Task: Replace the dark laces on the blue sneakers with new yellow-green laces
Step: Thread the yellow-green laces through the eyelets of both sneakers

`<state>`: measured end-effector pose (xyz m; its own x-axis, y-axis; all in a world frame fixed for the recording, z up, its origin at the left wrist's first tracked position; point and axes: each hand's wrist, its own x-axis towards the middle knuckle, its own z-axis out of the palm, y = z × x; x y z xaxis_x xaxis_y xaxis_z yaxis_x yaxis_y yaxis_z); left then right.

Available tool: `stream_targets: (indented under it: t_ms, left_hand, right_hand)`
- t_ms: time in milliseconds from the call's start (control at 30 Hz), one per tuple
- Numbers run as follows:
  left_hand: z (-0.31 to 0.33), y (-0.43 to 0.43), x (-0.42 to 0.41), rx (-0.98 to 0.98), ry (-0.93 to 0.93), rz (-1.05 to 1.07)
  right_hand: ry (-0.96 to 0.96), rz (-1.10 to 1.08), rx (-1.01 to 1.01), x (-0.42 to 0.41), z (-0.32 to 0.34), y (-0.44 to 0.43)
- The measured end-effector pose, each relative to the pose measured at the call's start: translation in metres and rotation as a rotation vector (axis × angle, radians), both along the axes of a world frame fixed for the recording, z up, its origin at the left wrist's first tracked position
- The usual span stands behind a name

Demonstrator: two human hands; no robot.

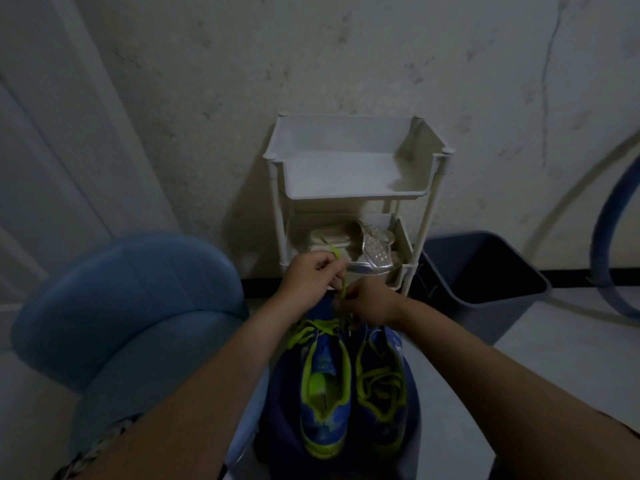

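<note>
Above the blue sneakers (325, 386) | left hand (311, 273) pinches yellow-green lace (335, 252) | right hand (370, 304) pinches it lower

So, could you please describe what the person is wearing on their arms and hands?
The left arm and right arm are bare, no sleeves in view. The left hand and right hand are ungloved, with no watch at either wrist.

Your blue sneakers (325, 362) sit side by side on dark blue cloth (277, 434) at lower centre. The pale floor (561, 344) carries a white rack (346, 174) with silver shoes (372, 251) on its lower tier, a dark bin (502, 299) at right and a blue stool (128, 306) at left.
</note>
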<state>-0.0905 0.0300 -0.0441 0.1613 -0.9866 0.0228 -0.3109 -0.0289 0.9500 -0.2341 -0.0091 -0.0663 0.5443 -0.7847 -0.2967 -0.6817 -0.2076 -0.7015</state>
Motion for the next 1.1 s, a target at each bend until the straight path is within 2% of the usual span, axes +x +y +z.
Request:
stream_targets:
  t_ms: [67,200,267,367,433,500,600,700,767,900,1033,1100]
  left_hand:
    - [-0.005,-0.002,0.003,0.046,-0.039,-0.066]
    - [-0.024,-0.001,0.019,0.226,-0.294,-0.205]
    - [-0.032,0.0,0.024,0.295,-0.38,-0.282]
    - [-0.036,0.0,0.025,0.324,-0.489,-0.383]
    - [-0.035,0.0,0.022,0.331,-0.476,-0.4]
    - [-0.031,0.0,0.017,0.328,-0.457,-0.382]
    - [-0.028,-0.002,0.01,0.308,-0.426,-0.316]
    - [-0.025,-0.003,0.007,0.26,-0.342,-0.217]
    - [-0.02,-0.003,0.007,0.188,-0.222,-0.133]
    - [-0.007,-0.003,0.008,0.08,0.047,-0.019]
    - [-0.004,0.004,0.007,0.106,0.085,-0.067]
    - [-0.003,0.005,0.007,0.155,0.06,-0.156]
  right_hand:
    - [0.015,-0.047,0.006,0.001,0.0,0.0]
    - [-0.032,-0.14,-0.139,0.003,0.003,-0.004]
    - [-0.233,-0.255,-0.193,0.004,0.006,-0.006]
    - [-0.603,-0.355,-0.111,0.005,0.021,-0.003]
    - [-0.737,-0.375,-0.098,0.006,0.032,-0.001]
    - [-0.783,-0.383,-0.088,0.005,0.036,-0.001]
    - [-0.699,-0.37,-0.084,0.003,0.03,-0.003]
    - [-0.467,-0.376,-0.01,0.002,0.02,-0.005]
    - [-0.308,-0.342,0.079,-0.001,0.016,-0.005]
    - [0.135,-0.016,0.041,-0.003,0.012,-0.002]
    - [0.118,-0.004,0.078,0.002,0.003,0.006]
    - [0.145,-0.004,0.004,0.005,-0.002,0.003]
